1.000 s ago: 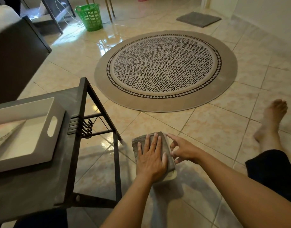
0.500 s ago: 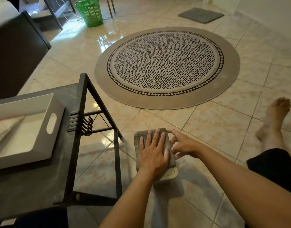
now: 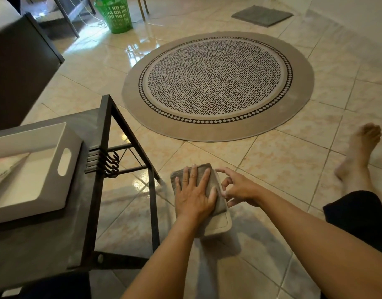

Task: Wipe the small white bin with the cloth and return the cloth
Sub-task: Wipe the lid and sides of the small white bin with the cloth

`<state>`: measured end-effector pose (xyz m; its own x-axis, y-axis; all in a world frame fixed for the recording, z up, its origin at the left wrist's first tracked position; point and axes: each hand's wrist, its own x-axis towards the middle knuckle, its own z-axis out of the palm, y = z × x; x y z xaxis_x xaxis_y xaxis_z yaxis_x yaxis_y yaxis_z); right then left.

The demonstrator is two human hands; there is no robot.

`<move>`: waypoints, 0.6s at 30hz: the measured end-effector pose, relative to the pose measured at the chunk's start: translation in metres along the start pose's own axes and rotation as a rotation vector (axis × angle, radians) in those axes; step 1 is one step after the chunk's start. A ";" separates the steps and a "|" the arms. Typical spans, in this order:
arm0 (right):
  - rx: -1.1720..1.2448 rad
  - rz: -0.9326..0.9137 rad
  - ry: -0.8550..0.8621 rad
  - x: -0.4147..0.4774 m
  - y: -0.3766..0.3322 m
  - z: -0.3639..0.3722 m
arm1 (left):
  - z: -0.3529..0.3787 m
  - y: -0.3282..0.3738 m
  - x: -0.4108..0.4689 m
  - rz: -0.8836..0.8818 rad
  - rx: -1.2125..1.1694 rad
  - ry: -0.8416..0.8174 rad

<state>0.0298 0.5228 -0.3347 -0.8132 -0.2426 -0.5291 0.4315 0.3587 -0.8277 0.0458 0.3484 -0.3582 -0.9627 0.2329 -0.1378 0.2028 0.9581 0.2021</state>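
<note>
Glossy beige floor tiles (image 3: 282,160) surround the small white bin (image 3: 223,223), apparently plastic, round-cornered. Left hand (image 3: 194,195) lies flat, fingers spread, pressing the grey terry cloth (image 3: 218,190) onto it. Right hand (image 3: 239,188), just beside, fingers loosely curled, grips nothing.

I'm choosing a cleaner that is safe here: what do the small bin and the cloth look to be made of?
Small white bin: probably plastic, smooth, rounded moulded corners, a soft sheen. Cloth: grey woven fabric, likely terry or microfibre, matte and ribbed, pressed flat under the left hand.

Bare forearms, no sleeves. Thin ring on a finger of the left hand (image 3: 193,196). Dark shorts (image 3: 358,214); bare foot (image 3: 360,152).
</note>
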 end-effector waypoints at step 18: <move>-0.005 -0.010 -0.006 0.001 -0.003 0.006 | 0.013 0.018 -0.022 0.004 -0.016 0.012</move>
<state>0.0301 0.5156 -0.3336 -0.8152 -0.2515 -0.5218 0.4214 0.3605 -0.8321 0.0727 0.3633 -0.3645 -0.9640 0.2344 -0.1254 0.2038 0.9545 0.2176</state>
